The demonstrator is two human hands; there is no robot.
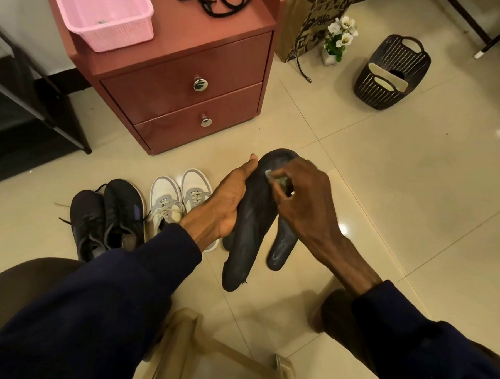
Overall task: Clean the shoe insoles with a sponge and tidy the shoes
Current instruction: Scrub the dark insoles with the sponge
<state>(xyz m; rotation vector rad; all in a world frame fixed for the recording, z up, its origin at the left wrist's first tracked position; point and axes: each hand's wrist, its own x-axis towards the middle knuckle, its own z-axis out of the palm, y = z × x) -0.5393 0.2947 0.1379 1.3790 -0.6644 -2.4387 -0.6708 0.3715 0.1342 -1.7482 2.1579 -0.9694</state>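
Now, in the head view, a dark insole (245, 241) is gripped by the left hand (229, 203) in front of the red cabinet (185, 88); a sponge (281, 182) is pinched by the right hand (304, 201) and pressed against its end nearest the cabinet. If pressed too hard, the insole could be folded or knocked loose, being held along one edge.

A reddish-brown two-drawer cabinet (179, 71) is recorded standing on the beige tiled floor (417, 195). On its top, a pink plastic basket (119, 36) is set at the left, overhanging the front edge, and a tangle of black cord (218, 2) is noted beside it. A printed brown paper bag (312, 18) is found just right of the cabinet, with a small pot of white flowers (338, 39) before it. A black perforated basket (374, 93) is seen tilted farther right.
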